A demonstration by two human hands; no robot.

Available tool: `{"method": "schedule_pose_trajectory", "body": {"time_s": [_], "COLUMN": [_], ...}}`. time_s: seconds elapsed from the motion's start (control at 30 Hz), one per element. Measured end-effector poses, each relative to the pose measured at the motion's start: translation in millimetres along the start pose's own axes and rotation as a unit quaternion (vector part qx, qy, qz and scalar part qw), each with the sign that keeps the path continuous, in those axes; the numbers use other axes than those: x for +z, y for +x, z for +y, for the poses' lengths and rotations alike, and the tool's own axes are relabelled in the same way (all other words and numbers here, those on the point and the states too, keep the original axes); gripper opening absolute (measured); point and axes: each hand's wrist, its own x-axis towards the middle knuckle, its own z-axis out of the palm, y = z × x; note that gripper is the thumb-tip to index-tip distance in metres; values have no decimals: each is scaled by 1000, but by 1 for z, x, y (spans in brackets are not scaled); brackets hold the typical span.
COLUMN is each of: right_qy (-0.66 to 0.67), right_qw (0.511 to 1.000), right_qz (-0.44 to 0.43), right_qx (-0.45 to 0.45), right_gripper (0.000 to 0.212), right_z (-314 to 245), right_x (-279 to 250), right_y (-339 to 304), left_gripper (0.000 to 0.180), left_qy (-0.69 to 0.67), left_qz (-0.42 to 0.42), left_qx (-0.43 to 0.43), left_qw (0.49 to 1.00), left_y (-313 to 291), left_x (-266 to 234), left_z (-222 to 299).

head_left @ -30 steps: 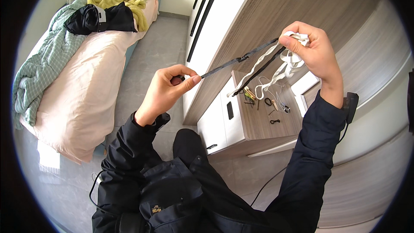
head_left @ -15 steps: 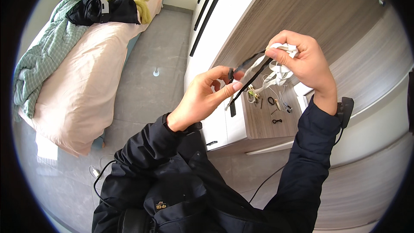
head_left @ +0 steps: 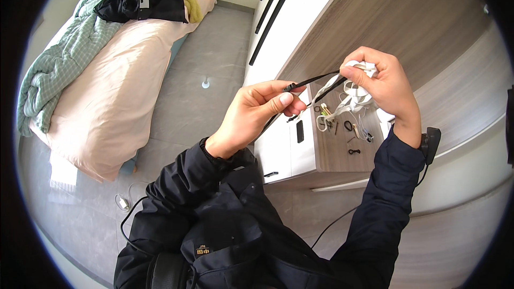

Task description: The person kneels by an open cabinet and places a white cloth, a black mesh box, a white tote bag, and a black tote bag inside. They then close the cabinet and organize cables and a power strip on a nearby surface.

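My left hand (head_left: 249, 109) pinches a thin black cord (head_left: 315, 79) between thumb and fingers, near a small dark piece at its end. The cord runs taut to my right hand (head_left: 384, 81), which is closed on it together with a tangled bundle of flat white cord (head_left: 360, 96). Loops of the white cord hang below my right fingers, and one white strand slants down toward my left hand. Underneath, small items lie on a wood-grain cabinet top (head_left: 342, 163), among them a black loop (head_left: 348, 126) and a small knotted black cord (head_left: 354, 151).
White doors with long black handles (head_left: 273, 18) rise ahead, beside a wood-grain panel (head_left: 407, 10). At the left stands a bed with a pink sheet (head_left: 131, 83), a green quilt (head_left: 51, 83) and dark clothing (head_left: 166, 5). A white plug (head_left: 123, 204) lies on the grey floor.
My left fingers have closed on the black cord's end, and the cord now stretches straighter between my hands. The whole view has shifted slightly.
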Motion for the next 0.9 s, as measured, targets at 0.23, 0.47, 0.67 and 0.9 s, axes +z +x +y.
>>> {"method": "schedule_pose_trajectory", "body": {"time_s": [0.23,0.47,0.67,0.9], "right_qy": [48,72,14,-122], "right_qw": [998,994,980,910], "right_qz": [17,85,195,339], "right_qx": [32,20,-27,-206], "right_gripper": [16,11,15,27], "right_z": [8,14,46,94], "right_x": [7,9,-14,-1], "right_y": [0,-3,-22,-48], "left_gripper": [33,24,25,24], "left_qy": [-12,-26,-48,144], "left_qz": [118,159,287,496], "left_qx": [106,159,134,159], "left_qw": [987,974,947,841], "left_y": [-6,-19,-84,-263], "left_x": [-10,-39,-105,-149], "left_z": [5,11,40,110]}}
